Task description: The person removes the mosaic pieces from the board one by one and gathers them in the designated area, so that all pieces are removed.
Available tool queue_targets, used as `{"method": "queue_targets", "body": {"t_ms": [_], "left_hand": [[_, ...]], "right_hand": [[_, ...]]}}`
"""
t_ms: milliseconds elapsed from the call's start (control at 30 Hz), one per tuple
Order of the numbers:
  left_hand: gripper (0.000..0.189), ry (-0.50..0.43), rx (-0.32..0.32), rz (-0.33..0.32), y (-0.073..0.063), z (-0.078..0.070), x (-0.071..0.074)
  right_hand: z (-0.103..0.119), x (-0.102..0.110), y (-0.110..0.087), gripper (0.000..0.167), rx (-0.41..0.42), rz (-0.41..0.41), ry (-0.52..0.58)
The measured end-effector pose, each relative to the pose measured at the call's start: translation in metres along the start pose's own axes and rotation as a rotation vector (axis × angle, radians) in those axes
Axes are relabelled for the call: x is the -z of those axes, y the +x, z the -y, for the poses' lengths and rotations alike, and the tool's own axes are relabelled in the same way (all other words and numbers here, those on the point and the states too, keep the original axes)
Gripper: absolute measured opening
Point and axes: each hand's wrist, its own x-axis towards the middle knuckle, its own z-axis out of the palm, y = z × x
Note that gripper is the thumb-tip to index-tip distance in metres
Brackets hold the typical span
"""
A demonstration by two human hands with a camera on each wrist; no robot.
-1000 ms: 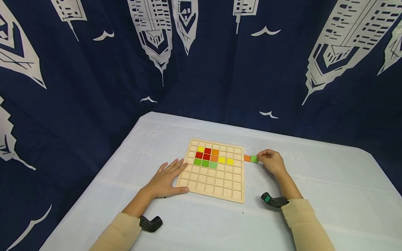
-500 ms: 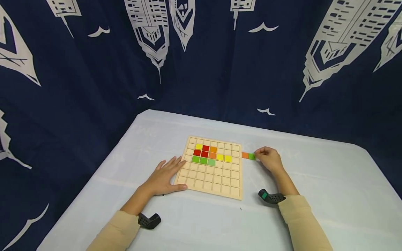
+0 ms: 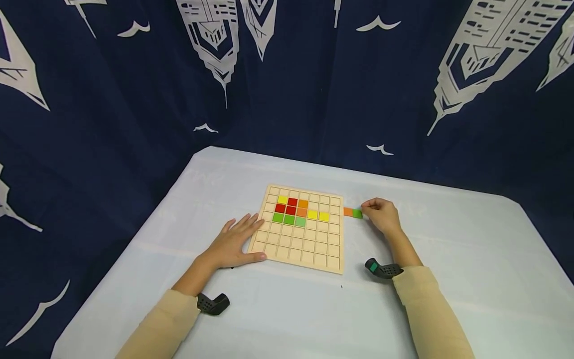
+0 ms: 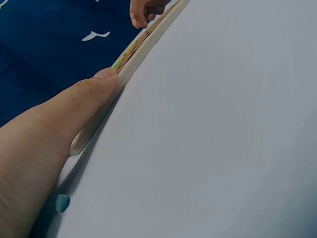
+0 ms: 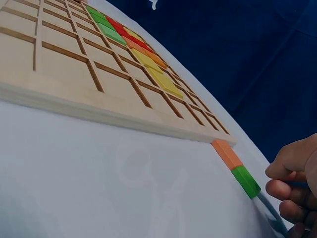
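Observation:
A wooden grid board (image 3: 296,243) lies on the table with red, orange, yellow and green square tiles in its upper cells. My left hand (image 3: 236,243) lies spread at the board's left edge, fingertips and thumb on its rim. In the left wrist view the thumb (image 4: 81,101) rests along that edge. Beyond the board's right edge, an orange tile (image 3: 348,212) and a green tile (image 3: 357,213) lie end to end. My right hand (image 3: 381,214) has its fingers curled beside the green tile. A blue sliver (image 5: 298,184) shows between them; I cannot tell whether it is a held piece.
The board and tiles lie on a white-covered table (image 3: 287,319). Behind hangs a dark blue curtain (image 3: 305,109) with white building prints. Black wrist devices sit at both cuffs. A small teal piece (image 4: 62,203) shows by the left hand in the left wrist view.
The whole scene shifts upward in the head view as the camera tilts. Both hands keep their places at the board and the green tile.

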Motion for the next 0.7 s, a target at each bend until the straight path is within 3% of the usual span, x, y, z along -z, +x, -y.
{"method": "queue_targets", "body": {"t_ms": [267, 700], "left_hand": [[0.095, -0.014, -0.007, -0.005, 0.000, 0.000, 0.002], [0.094, -0.012, -0.003, -0.003, -0.001, -0.002, 0.003]], "right_hand": [[0.016, -0.013, 0.002, 0.021, 0.055, -0.025, 0.017], [0.056, -0.049, 0.004, 0.017, 0.169, 0.042, 0.104]]}}
